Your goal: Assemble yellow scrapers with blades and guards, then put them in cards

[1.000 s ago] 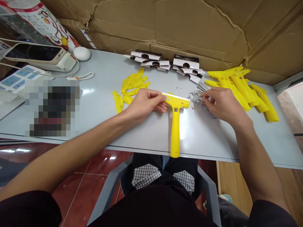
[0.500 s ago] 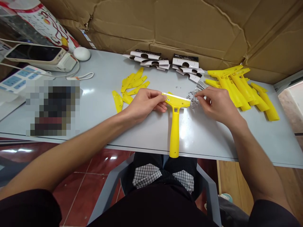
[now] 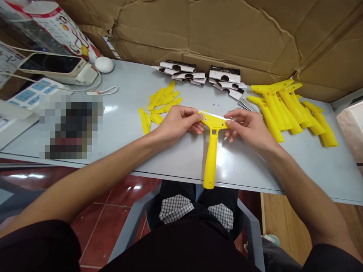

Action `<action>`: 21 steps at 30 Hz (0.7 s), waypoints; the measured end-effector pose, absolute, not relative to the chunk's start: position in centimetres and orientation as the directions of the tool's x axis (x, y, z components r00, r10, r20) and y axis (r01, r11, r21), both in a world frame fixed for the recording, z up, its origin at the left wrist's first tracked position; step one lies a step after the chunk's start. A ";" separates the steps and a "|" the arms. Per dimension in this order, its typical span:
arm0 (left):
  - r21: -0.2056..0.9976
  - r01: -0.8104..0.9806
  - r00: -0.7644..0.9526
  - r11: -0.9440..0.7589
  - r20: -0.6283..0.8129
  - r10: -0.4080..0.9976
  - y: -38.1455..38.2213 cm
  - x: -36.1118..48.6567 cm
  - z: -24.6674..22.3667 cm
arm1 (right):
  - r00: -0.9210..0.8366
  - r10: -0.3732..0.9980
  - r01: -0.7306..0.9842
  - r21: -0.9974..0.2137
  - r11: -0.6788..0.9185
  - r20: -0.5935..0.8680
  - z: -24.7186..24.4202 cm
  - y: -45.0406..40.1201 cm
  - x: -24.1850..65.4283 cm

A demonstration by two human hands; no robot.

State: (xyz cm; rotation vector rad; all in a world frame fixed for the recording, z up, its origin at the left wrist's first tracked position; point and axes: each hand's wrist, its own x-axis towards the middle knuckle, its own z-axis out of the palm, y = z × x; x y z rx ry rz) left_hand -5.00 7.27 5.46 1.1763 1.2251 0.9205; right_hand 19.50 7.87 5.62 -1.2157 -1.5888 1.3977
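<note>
A yellow scraper (image 3: pixel 210 158) with a T-shaped head and a metal blade along its top edge is held over the table's front part, handle pointing toward me. My left hand (image 3: pixel 181 122) pinches the left end of the head, thumb on the front beside a small metal fastener. At the right end, my right hand (image 3: pixel 246 126) grips the head between thumb and fingers. Most of the small metal nuts or screws on the table are hidden behind my right hand. Loose yellow cover pieces (image 3: pixel 167 99) lie beyond my left hand.
Yellow scraper handles (image 3: pixel 283 107) are piled at the right. Folded card sleeves (image 3: pixel 225 74) stand along the cardboard wall (image 3: pixel 227 34), near thin metal blades (image 3: pixel 246 105). A phone (image 3: pixel 53 64), a power strip (image 3: pixel 39 90) and a white mouse-like object (image 3: pixel 104 64) are at the left.
My right hand has moved left from the pile of small metal fasteners and taken hold of the scraper head's right end. My left hand keeps its grip.
</note>
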 end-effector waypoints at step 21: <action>0.973 -0.043 0.152 0.226 -0.218 0.964 7.9 -4.6 4.8 | -0.260 0.954 0.089 -0.988 -0.129 -0.148 5.1 8.2 19.3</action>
